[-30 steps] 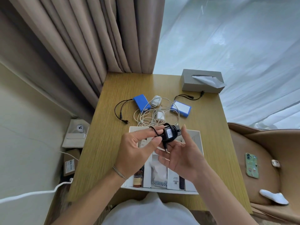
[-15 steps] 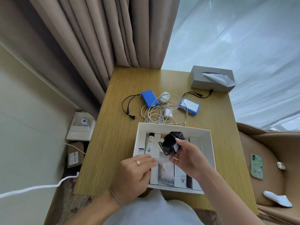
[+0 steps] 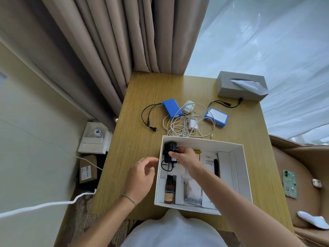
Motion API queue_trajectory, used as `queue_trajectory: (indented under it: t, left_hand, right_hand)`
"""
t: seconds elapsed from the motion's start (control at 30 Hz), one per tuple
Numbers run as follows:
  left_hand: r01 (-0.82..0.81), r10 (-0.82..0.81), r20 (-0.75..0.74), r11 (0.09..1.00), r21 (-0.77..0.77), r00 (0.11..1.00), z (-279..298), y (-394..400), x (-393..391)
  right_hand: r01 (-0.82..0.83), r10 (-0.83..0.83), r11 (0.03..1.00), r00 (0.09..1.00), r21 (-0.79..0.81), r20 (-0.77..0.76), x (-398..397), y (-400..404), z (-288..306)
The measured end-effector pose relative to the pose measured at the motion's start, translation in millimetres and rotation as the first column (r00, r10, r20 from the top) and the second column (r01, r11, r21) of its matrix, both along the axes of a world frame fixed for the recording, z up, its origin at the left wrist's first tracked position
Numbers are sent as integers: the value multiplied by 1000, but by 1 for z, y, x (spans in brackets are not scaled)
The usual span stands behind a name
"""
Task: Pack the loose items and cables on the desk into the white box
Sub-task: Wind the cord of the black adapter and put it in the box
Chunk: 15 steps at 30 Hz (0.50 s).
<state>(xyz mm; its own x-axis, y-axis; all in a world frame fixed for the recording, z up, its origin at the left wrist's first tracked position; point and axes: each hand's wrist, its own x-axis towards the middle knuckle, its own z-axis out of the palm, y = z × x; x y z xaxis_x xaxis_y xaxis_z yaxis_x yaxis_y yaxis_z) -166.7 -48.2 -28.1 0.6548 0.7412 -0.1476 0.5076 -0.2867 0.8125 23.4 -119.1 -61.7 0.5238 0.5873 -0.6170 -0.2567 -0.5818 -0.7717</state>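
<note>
In the far-left corner of the white box (image 3: 239, 172), my right hand (image 3: 185, 157) had brought the black adapter (image 3: 169, 152) down from mid-air, fingers clamped on it; my left hand (image 3: 140, 177) had let go, fingers apart; the white cables (image 3: 179, 125) waited on the bench (image 3: 135, 139).

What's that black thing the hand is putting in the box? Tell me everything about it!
It's a black power adapter, a chunky plastic block with a small white label near its bottom and a thin black cord curling out below it. It sits in the far left corner of the white box. The right hand has its fingertips on it; the left hand hovers nearby, not touching.
</note>
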Motion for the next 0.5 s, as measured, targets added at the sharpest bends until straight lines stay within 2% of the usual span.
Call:
queue_trajectory:
  t: [0.3,0.4,0.5]
  left_hand:
    - [-7,8,6,999,-44,1000,-5,2,-2]
    - [-25,25,0,999,-24,1000,-2,5,3]
    - [-46,47,-11,998,30,999,6,17,20]
  right_hand:
    - [62,-70,997,979,48,190,-12,-5,-8]
    - [4,-7,1000,968,10,250,-10,-7,-5]
    - [-47,61,998,923,-47,379,-3,-12,6]
